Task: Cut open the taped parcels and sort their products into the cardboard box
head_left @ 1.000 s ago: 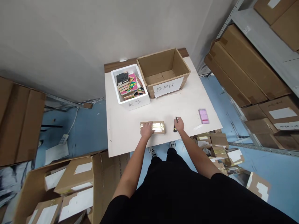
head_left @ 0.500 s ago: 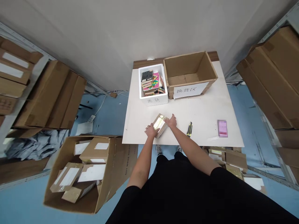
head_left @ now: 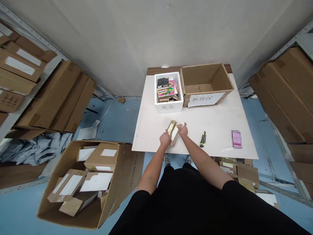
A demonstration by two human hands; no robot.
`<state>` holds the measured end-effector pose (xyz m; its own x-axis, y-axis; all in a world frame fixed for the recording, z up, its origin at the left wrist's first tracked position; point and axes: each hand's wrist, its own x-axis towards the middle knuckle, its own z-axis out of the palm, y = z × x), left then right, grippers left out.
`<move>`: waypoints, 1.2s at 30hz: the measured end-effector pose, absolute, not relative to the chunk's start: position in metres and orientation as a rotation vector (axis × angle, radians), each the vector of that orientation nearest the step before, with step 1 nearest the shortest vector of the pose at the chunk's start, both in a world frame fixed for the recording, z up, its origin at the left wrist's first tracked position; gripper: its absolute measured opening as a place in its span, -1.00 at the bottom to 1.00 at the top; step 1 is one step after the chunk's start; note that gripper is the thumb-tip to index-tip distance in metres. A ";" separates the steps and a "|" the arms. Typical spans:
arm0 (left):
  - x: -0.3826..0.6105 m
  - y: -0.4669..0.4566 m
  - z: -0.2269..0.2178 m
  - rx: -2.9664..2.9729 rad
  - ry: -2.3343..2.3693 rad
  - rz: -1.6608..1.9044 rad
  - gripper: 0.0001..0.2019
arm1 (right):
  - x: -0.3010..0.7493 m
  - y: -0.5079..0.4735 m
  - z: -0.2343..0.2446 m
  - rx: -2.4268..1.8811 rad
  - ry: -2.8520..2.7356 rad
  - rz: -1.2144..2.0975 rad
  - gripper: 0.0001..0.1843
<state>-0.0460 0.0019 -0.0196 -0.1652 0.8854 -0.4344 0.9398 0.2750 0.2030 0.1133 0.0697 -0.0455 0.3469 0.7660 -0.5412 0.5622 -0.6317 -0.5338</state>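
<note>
A small cardboard box (head_left: 173, 141) with shiny tape across its top lies near the front edge of the white table (head_left: 151, 130). A dark gap runs along the top between two flaps. My left hand (head_left: 165, 138) is closed on the left side of the box, at the flap. At the right side, my right hand (head_left: 183, 130) grips the other edge, its thumb side raised. Fingertips of both hands are partly hidden. To the right of my right hand lies a yellow and black box cutter (head_left: 202, 139), touched by neither hand.
Behind the hands stand a white foam box (head_left: 168, 108) with several small packets and a large open carton (head_left: 206, 76) with a paper sign. A pinkish blurred item (head_left: 236, 139) lies at right. A big carton (head_left: 105, 209) of parcels stands on the floor at left.
The top of the small box has parted, and a gap now shows between its flaps. My left hand has closed more tightly at its edge. The view has shifted slightly.
</note>
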 end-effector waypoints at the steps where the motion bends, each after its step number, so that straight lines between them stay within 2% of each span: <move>1: -0.052 0.003 -0.017 1.638 2.031 -0.151 -0.43 | 0.115 0.070 -0.046 -2.357 -1.200 1.139 -0.12; 4: -0.074 0.010 -0.012 1.597 1.896 -0.078 -0.43 | 0.113 0.066 -0.045 -2.362 -1.198 1.087 -0.09; 9: -0.094 0.011 -0.015 1.534 1.939 0.028 -0.45 | 0.080 0.041 -0.042 -2.213 -1.370 1.064 0.21; 11: -0.093 0.008 -0.018 1.501 1.985 0.043 -0.44 | 0.073 0.031 -0.043 -2.163 -1.351 1.057 0.25; 17: -0.098 0.005 -0.023 1.488 2.021 0.109 -0.52 | 0.120 0.006 -0.048 -1.930 -1.019 1.248 0.20; 21: -0.098 0.006 -0.022 1.879 1.800 0.186 -0.49 | 0.144 -0.016 -0.050 -2.049 -0.885 1.206 0.18; 25: -0.090 -0.002 -0.020 2.166 1.399 0.079 -0.69 | 0.131 -0.022 -0.046 -2.184 -1.031 1.032 0.02; 29: -0.097 -0.015 -0.020 2.066 1.426 0.226 -0.74 | 0.103 -0.012 -0.042 -2.184 -1.258 0.937 -0.17; 34: -0.134 -0.030 -0.027 1.912 1.427 0.311 -0.72 | 0.066 0.006 -0.046 -2.168 -1.339 1.002 -0.07; 36: -0.150 -0.039 -0.031 1.901 1.392 0.254 -0.79 | 0.052 0.014 -0.051 -2.137 -1.386 1.020 -0.11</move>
<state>-0.1499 -0.0386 -0.0313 0.3881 0.8836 -0.2620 0.7341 -0.1245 0.6675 0.0523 0.0141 -0.0507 0.2441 0.9002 -0.3607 0.6119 -0.4316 -0.6628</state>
